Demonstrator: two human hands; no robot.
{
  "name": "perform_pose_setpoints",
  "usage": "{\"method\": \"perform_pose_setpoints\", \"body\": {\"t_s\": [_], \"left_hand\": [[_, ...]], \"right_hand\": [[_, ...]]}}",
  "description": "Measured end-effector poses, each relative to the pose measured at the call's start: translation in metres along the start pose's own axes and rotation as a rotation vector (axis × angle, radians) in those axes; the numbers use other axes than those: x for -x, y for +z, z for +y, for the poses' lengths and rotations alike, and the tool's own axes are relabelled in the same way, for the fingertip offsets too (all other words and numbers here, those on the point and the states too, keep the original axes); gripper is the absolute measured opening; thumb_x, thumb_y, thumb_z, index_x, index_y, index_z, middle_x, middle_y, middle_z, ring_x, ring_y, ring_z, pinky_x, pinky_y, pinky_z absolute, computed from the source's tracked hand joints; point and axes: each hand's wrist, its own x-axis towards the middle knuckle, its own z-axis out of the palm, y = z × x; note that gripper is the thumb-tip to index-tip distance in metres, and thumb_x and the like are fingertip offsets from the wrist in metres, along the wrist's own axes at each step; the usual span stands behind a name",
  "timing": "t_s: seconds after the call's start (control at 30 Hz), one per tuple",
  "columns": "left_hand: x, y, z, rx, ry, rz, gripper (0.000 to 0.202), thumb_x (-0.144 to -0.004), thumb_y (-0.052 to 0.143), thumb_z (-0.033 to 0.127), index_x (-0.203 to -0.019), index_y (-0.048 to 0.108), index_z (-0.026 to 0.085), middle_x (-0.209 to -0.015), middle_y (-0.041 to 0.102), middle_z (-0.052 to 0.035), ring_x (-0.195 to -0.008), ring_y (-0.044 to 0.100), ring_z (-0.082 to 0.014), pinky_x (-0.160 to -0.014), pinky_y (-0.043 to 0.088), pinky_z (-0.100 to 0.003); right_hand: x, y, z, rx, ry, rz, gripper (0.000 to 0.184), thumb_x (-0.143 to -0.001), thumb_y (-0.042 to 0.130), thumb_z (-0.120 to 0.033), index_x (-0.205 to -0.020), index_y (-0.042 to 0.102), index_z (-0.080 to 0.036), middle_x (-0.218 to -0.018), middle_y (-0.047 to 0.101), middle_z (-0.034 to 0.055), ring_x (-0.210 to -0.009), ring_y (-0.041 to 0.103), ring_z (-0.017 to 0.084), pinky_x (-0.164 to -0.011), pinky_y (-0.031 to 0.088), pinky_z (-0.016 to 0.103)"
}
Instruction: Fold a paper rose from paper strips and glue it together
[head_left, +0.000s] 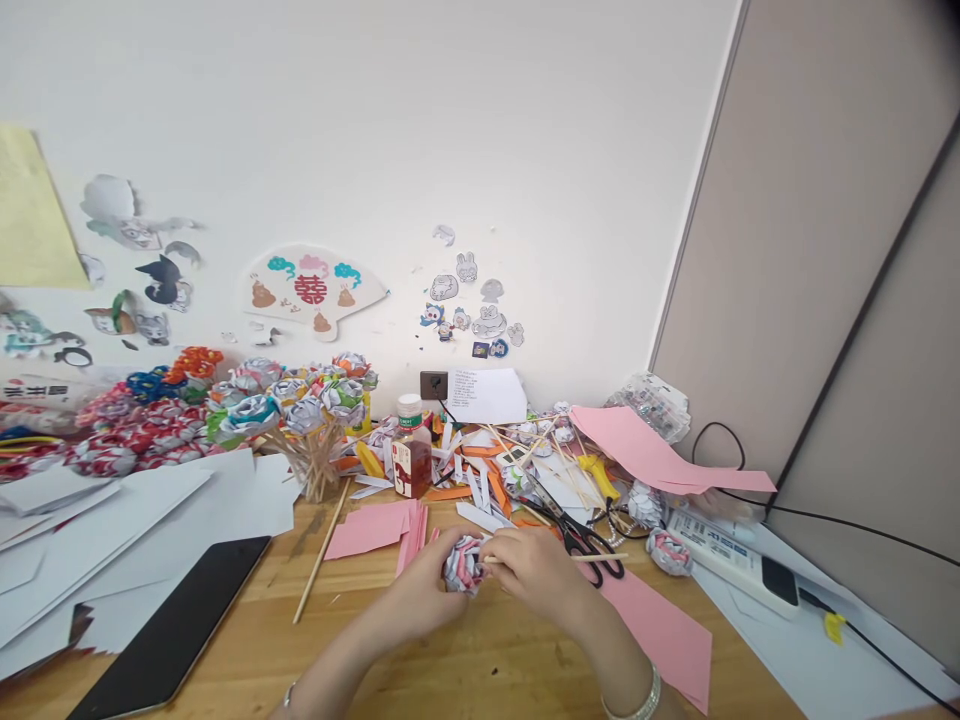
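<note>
Both hands meet over the wooden desk near its front. My left hand is closed around a rolled paper flower printed in grey, white and red. My right hand pinches the flower's other side together with a thin wooden stick that points right. Pink paper strips and a pink sheet lie just behind the left hand. Black-handled scissors lie just behind the right hand.
A bunch of finished paper flowers on sticks stands at the back left. A glue bottle stands behind the strips. A dark tablet and white sheets lie left. Pink paper, a white power strip and cables lie right.
</note>
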Motion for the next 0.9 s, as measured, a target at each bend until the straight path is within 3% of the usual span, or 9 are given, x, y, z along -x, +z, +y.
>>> {"method": "perform_pose_setpoints", "body": {"t_s": [0.33, 0.67, 0.9], "left_hand": [[-0.0014, -0.001, 0.004, 0.007, -0.018, -0.032, 0.053, -0.054, 0.045, 0.005, -0.104, 0.055, 0.018, -0.099, 0.063, -0.0031, -0.094, 0.058, -0.0199, -0.084, 0.045, -0.029], [-0.0013, -0.002, 0.0036, 0.035, 0.008, -0.018, 0.051, -0.055, 0.046, 0.006, -0.104, 0.055, 0.017, -0.101, 0.063, -0.004, -0.096, 0.058, -0.0208, -0.085, 0.045, -0.031], [-0.0014, -0.0006, 0.002, 0.027, -0.008, -0.023, 0.053, -0.054, 0.046, 0.005, -0.104, 0.056, 0.018, -0.1, 0.062, -0.0032, -0.096, 0.057, -0.0207, -0.086, 0.044, -0.03]], "right_hand": [[-0.0019, 0.0034, -0.0002, -0.064, 0.085, -0.044, 0.008, -0.079, 0.066, -0.011, -0.079, 0.066, -0.019, -0.078, 0.072, 0.0005, -0.07, 0.065, 0.015, -0.062, 0.04, 0.022], [-0.0003, 0.0037, 0.0007, -0.138, 0.081, 0.007, 0.022, -0.081, 0.055, -0.004, -0.078, 0.068, -0.022, -0.077, 0.073, -0.001, -0.067, 0.064, 0.013, -0.061, 0.038, 0.02], [-0.0017, 0.0059, 0.0, -0.122, 0.138, -0.034, 0.014, -0.077, 0.064, -0.008, -0.077, 0.068, -0.021, -0.077, 0.073, -0.0006, -0.068, 0.065, 0.014, -0.062, 0.039, 0.021]]}}
